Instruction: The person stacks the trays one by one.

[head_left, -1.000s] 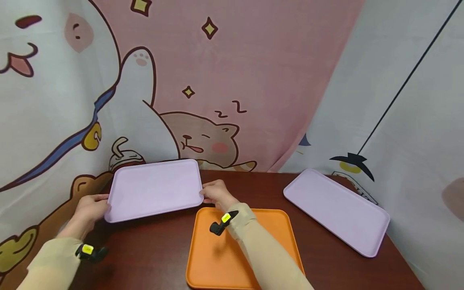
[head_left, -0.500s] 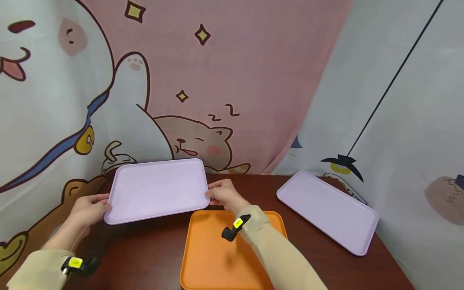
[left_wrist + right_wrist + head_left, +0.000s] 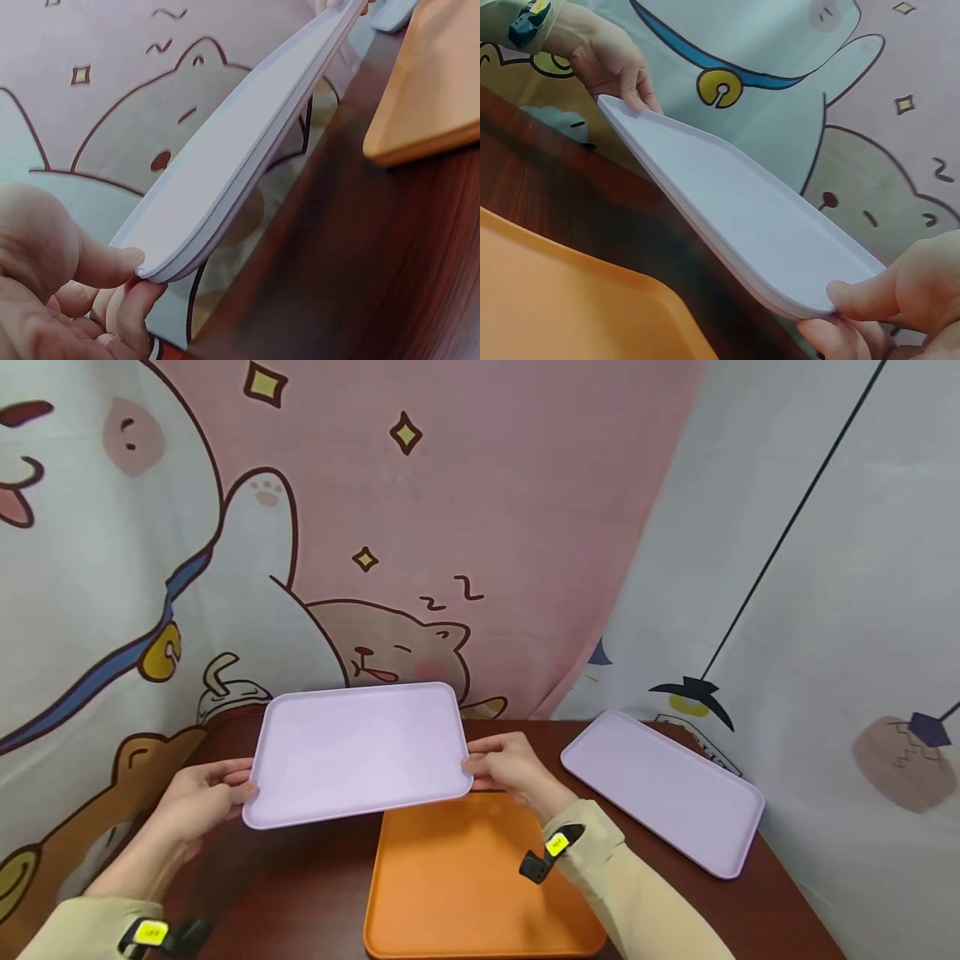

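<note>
Pinching a lilac tray (image 3: pixel 360 753), left hand (image 3: pixel 197 800) and right hand (image 3: pixel 519 770) have moved it toward the orange tray (image 3: pixel 465 881).

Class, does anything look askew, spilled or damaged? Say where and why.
The far-right lilac tray lies diagonally on the table, out of line with the orange tray; no spill or damage shows.

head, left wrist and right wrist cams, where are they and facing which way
Head: worn on the head, facing forward and down at the held lilac tray; left hand, right hand and sleeves show.
Left wrist: worn there, looking along that tray; left hand close, part of right hand far.
Right wrist: worn there, looking along it the opposite way; right hand close, left hand far.
Both wrist views share that tray and the orange tray.
</note>
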{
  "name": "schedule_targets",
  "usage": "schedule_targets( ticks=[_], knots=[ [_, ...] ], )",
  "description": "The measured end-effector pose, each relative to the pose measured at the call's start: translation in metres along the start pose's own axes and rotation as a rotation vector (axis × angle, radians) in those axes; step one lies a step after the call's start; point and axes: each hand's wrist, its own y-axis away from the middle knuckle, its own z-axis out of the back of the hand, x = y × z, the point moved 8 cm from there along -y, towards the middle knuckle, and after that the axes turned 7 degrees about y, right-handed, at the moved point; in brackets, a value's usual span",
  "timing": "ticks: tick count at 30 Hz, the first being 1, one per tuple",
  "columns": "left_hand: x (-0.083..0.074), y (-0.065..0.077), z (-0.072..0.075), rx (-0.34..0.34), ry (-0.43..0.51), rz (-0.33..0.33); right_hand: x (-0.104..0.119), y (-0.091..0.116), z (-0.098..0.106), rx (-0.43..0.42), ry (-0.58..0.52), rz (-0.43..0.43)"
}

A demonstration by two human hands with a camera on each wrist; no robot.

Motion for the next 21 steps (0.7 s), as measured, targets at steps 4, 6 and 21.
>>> schedule_targets(
  ticks=[4,6,21],
  knots=[
    [-0.009,0.005,-0.012,0.024,0.059,-0.027,0.004,0.012,0.018,-0.024,0.024,0.014],
    [-0.012,0.007,-0.019,0.041,0.083,-0.039,0.006,0.018,0.028,-0.036,0.035,0.022],
    [-0.027,0.02,-0.061,0.123,0.179,-0.057,0.006,0.063,0.073,-0.052,0.09,0.082]
  ],
)
